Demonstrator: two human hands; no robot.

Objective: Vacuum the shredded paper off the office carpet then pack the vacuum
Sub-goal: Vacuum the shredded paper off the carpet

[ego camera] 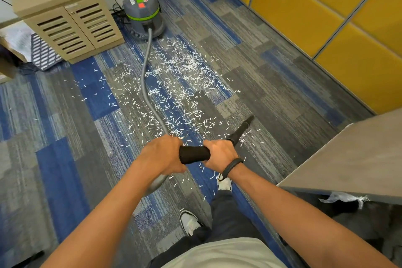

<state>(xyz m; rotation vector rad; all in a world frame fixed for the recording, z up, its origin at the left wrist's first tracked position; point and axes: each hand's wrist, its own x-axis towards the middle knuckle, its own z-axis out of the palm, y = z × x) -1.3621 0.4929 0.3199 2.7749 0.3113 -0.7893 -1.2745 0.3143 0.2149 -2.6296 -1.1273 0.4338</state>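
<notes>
Both hands — left hand (162, 154), right hand (219, 154) — grip curled tight round the black wand (194, 154) above shredded paper (174, 76).

Surfaces underfoot and in my grip: mostly matt, little shine.

Carpet (65, 159) is rough, short-pile woven cloth in grey and blue tiles; shredded paper (180, 67) lies on it as thin white matt slivers. The handle (194, 154) I hold looks like matt black foam or rubber, the hose (144, 76) smooth grey plastic, the vacuum (144, 12) drum semi-gloss grey plastic. Cabinet (65, 13) is pale matt wood laminate; wall panels (304, 6) look like padded yellow fabric.
</notes>
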